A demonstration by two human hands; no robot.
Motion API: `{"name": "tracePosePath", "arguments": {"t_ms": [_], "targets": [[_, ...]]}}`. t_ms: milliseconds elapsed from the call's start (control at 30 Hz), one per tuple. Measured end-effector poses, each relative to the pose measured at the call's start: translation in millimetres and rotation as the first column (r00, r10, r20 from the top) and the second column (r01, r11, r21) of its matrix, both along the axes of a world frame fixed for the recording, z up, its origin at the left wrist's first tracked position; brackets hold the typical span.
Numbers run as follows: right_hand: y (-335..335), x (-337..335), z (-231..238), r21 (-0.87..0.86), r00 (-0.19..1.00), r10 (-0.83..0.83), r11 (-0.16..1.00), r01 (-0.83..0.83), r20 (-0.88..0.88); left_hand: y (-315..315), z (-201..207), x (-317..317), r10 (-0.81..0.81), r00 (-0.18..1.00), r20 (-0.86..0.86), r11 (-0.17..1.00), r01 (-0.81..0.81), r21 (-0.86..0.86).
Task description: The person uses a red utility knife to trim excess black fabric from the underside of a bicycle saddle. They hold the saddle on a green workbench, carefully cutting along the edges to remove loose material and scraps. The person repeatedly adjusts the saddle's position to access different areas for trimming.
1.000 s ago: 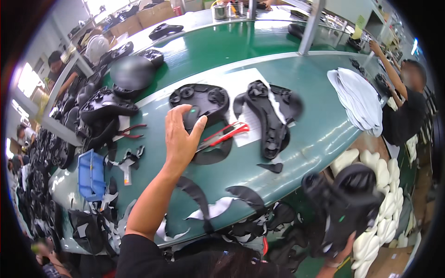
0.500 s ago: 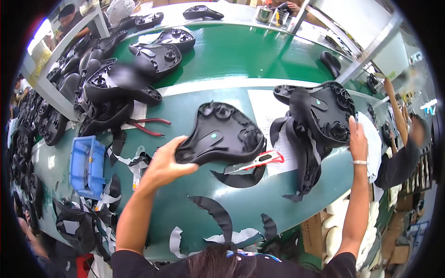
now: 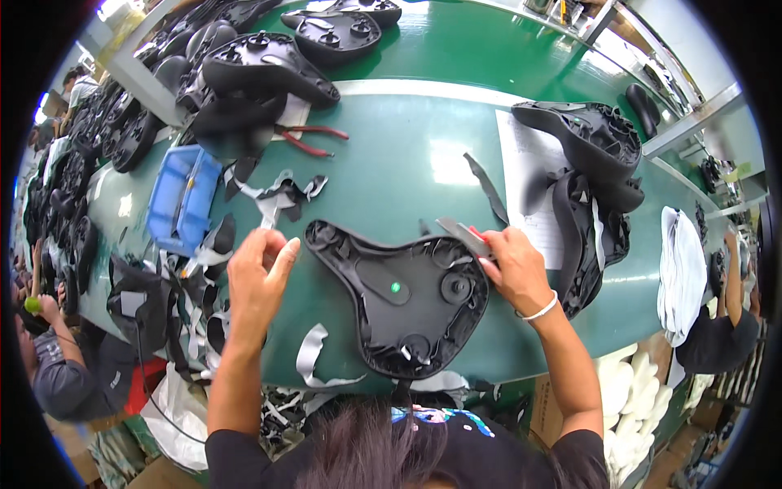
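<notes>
A black bicycle saddle [image 3: 379, 281] lies underside up in front of me, its narrow nose toward the upper left. Its cover edge is folded inward around the rim, and a green dot marks the middle. At the saddle's right edge, my right hand [image 3: 521, 273] grips a utility knife [image 3: 466, 236] with a red handle, mostly hidden by the fingers. My left hand [image 3: 262, 273] hovers left of the nose, fingers loosely bent and thumb apart, with nothing seen in it. Just beyond it lie black and white trimmed scraps [image 3: 281, 197].
Red-handled pliers [image 3: 314, 140] and a blue bin [image 3: 181, 200] lie to the left. Saddles are stacked at far left [image 3: 265, 69] and on papers at right [image 3: 586, 147]. A curved white strip [image 3: 311, 354] lies near the front edge. Other people work at both sides.
My right hand has left the stacked saddles at right and taken up the knife from the table. The saddle has turned and come nearer; my left hand is off it. The view has shifted.
</notes>
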State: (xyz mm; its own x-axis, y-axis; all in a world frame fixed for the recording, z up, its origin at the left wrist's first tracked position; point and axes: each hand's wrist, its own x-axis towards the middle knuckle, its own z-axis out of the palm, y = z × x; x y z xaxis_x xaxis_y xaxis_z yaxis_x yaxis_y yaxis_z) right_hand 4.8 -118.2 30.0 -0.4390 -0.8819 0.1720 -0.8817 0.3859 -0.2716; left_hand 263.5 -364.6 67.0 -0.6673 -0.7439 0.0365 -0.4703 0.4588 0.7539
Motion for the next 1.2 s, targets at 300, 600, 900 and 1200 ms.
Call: {"name": "tracePosePath", "arguments": {"t_ms": [300,600,900,1200], "targets": [[18,74,20,-0.095,0.679,-0.162,0.941,0.325,0.716,50,-33,-21,0.242,0.926,-0.29,0.487,0.142,0.862],[40,74,52,-0.129,0.953,0.286,0.954,-0.272,0.103,0,23,-37,-0.202,0.962,-0.183,0.554,0.266,0.789],[50,91,37,0.14,0.976,0.219,0.966,-0.216,-0.002,-3,31,-49,-0.261,0.959,-0.111,0.647,0.259,0.717],[81,187,26,0.049,0.905,-0.099,0.995,0.086,0.415,44,5,16,0.206,0.952,-0.228,0.638,0.046,0.769]]}}
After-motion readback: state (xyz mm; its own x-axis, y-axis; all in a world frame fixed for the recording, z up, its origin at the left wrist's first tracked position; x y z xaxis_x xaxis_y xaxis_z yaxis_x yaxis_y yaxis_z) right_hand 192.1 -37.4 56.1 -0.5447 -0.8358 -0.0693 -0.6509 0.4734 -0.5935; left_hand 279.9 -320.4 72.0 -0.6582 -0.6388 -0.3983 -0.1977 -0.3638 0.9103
